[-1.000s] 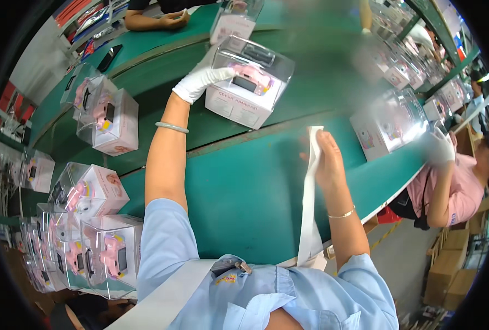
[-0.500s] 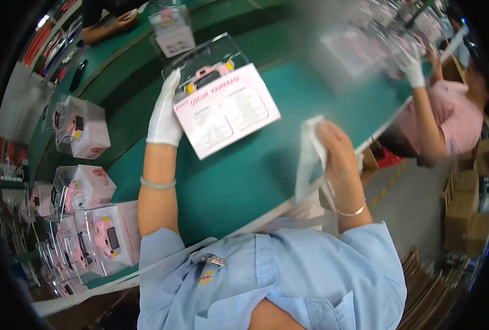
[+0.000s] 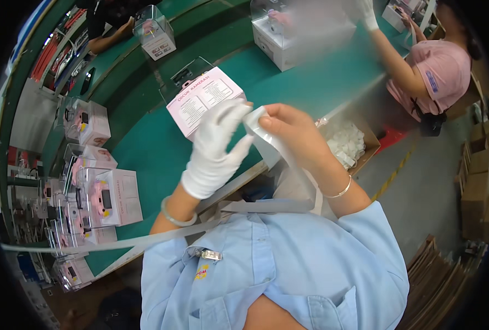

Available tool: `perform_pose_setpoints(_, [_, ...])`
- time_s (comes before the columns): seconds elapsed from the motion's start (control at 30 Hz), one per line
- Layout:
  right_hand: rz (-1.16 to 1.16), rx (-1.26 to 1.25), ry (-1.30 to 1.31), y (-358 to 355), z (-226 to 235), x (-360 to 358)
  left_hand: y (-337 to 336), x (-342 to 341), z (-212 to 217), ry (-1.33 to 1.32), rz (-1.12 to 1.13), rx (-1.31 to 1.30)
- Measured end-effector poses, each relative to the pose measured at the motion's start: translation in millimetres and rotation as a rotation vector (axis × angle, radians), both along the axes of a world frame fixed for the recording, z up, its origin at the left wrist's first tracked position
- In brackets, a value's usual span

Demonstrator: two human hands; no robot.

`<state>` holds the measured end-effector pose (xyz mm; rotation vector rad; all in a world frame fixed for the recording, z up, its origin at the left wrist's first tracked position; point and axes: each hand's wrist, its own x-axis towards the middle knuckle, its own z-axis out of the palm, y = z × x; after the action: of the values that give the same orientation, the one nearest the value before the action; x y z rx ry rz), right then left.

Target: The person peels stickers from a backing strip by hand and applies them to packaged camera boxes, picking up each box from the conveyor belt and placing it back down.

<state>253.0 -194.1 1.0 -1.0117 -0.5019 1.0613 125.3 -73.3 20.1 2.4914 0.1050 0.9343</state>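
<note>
My left hand (image 3: 211,151), in a white glove, is raised over the table edge with thumb and fingers apart. Its fingertips come close to the end of a whitish glossy strip (image 3: 271,144); whether they touch it I cannot tell. My bare right hand (image 3: 297,132) pinches that strip between thumb and fingers, and its length hangs down toward my shirt. Just beyond my left hand, a pink and white box (image 3: 200,99) with a clear top lies on the green table (image 3: 165,170), its printed panel facing up. Inside shows part of a pink toy camera.
Several similar boxes (image 3: 121,195) stand along the left. More boxes (image 3: 280,38) are at the back, partly blurred. A carton of crumpled white pieces (image 3: 346,144) sits right of my right hand. A co-worker in pink (image 3: 434,77) works at the far right; another person's arm (image 3: 112,38) shows top left.
My left hand has let go of the box, now resting on the table, and has come nearer my body. My right hand has moved left with the strip to meet it.
</note>
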Motion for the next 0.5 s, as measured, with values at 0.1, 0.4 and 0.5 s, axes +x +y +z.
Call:
perform_pose_setpoints(0.1, [0.014,0.004,-0.06,-9.1,3.2,-11.0,-5.2,6.3,-13.8,-0.093,-0.062,-0.052])
perform_pose_setpoints(0.4, [0.09,-0.055,-0.059,-31.4,13.3,-46.3,-8.1,-15.4,-26.4,-0.32,-0.064,-0.149])
perform_pose_setpoints(0.5, [0.062,-0.001,-0.072,-28.6,9.9,-54.8,-9.3,-20.9,-30.7,-0.296,-0.055,-0.322])
